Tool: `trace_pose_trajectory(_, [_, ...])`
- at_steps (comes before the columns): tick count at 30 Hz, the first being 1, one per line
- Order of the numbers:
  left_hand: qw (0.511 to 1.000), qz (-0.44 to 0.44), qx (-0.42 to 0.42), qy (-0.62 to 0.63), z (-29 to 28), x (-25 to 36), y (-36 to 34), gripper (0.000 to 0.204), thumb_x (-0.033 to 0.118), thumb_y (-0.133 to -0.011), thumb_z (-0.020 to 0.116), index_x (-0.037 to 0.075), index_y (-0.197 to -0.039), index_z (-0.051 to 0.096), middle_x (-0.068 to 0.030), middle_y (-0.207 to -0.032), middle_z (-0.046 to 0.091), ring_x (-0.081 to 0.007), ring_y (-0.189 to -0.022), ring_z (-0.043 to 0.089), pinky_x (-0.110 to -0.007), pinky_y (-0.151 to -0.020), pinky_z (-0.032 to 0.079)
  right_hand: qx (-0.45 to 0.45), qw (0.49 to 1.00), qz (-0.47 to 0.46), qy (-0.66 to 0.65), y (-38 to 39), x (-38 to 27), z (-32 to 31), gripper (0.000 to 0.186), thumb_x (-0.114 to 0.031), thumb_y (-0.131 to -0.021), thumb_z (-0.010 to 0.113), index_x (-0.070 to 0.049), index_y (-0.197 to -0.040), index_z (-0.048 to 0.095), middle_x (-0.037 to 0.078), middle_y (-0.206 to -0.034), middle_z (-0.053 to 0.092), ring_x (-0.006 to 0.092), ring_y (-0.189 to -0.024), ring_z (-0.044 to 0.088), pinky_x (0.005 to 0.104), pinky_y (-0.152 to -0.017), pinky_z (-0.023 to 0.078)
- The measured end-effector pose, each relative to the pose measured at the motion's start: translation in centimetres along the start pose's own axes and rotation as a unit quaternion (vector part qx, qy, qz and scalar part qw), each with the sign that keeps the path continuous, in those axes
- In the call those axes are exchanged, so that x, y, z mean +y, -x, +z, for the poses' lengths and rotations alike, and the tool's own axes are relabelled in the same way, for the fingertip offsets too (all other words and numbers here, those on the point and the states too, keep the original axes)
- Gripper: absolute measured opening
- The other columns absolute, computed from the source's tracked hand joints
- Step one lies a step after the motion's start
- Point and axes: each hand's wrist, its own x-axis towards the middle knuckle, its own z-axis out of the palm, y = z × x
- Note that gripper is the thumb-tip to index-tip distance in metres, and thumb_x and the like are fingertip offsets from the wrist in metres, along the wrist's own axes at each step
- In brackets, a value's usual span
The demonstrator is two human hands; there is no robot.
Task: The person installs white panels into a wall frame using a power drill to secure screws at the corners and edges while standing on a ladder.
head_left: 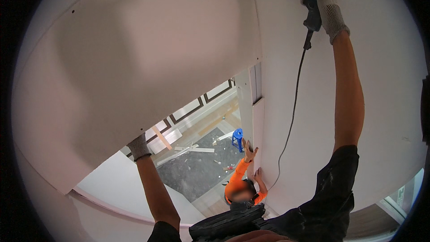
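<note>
A grey knitted glove covers my right hand [326, 6], which is wrapped round the grip of a dark corded drill driver [309, 0] high up against the right wall. Its cable [293, 112] hangs down along that wall. At the lower edge of a large pale plasterboard sheet [179, 31], my gloved left hand [139, 146] holds on, its fingers partly hidden by the board. A few dark screw heads or holes dot the sheet near its edges.
Below, a person in an orange top [237, 188] raises both hands to a narrow board strip [258, 125] on the wall. A blue stool [237, 139] stands behind, near scattered offcuts [195, 149] on the grey floor covering [179, 175]. Framed panels line the far side.
</note>
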Motion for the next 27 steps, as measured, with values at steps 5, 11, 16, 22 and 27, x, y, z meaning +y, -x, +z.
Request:
trace_pose_trajectory(5, [1.000, 0.016, 0.019, -0.008, 0.3, 0.2, 0.4, 0.046, 0.041, -0.086, 0.082, 0.011, -0.121, 0.075, -0.0146, -0.118, 0.075, -0.0377, -0.109, 0.071, -0.056, -0.098, 0.055, 0.007, 0.999, 0.018, 0.028, -1.6, -0.8, 0.0, 0.039, -0.044, -0.091, 0.079, -0.007, -0.099, 0.073, 0.003, -0.075, 0.069, 0.0120, -0.058, 0.061, 0.0285, -0.053, 0.050])
trace_pose_trajectory(11, [0.999, 0.022, 0.032, -0.013, 0.8, -0.2, 0.6, 0.047, 0.041, -0.087, 0.082, 0.010, -0.121, 0.075, -0.0152, -0.118, 0.075, -0.0378, -0.109, 0.071, -0.056, -0.098, 0.055, -0.016, 1.000, -0.013, 0.018, -2.9, -1.0, -0.1, 0.035, -0.040, -0.091, 0.079, -0.006, -0.097, 0.073, 0.003, -0.074, 0.069, 0.0123, -0.056, 0.062, 0.0275, -0.053, 0.051])
trace_pose_trajectory(16, [1.000, -0.005, -0.003, 0.003, 0.2, -0.2, 0.5, 0.041, 0.037, -0.087, 0.081, 0.010, -0.117, 0.076, -0.0146, -0.113, 0.077, -0.0367, -0.103, 0.073, -0.054, -0.094, 0.058, -0.007, 0.999, 0.006, 0.043, -2.9, -1.1, 0.5, 0.034, -0.039, -0.091, 0.078, -0.006, -0.096, 0.073, 0.004, -0.073, 0.068, 0.0126, -0.055, 0.061, 0.0281, -0.051, 0.051])
trace_pose_trajectory(22, [1.000, 0.013, 0.003, 0.011, -1.4, 0.5, -0.5, 0.038, 0.036, -0.086, 0.082, 0.011, -0.114, 0.077, -0.0142, -0.110, 0.077, -0.0369, -0.101, 0.073, -0.053, -0.092, 0.058, -0.004, 0.998, 0.023, 0.050, -3.1, -1.0, 0.6, 0.034, -0.039, -0.091, 0.078, -0.006, -0.095, 0.073, 0.004, -0.073, 0.069, 0.0132, -0.054, 0.061, 0.0295, -0.051, 0.052])
trace_pose_trajectory(27, [0.998, 0.034, 0.048, -0.004, -1.9, 0.8, -0.6, 0.042, 0.037, -0.085, 0.083, 0.011, -0.117, 0.076, -0.0138, -0.111, 0.077, -0.0365, -0.102, 0.074, -0.053, -0.093, 0.058, 0.012, 0.998, 0.034, 0.053, -3.6, -0.4, 0.7, 0.034, -0.040, -0.090, 0.079, -0.006, -0.096, 0.073, 0.004, -0.074, 0.070, 0.0133, -0.055, 0.061, 0.0294, -0.051, 0.052])
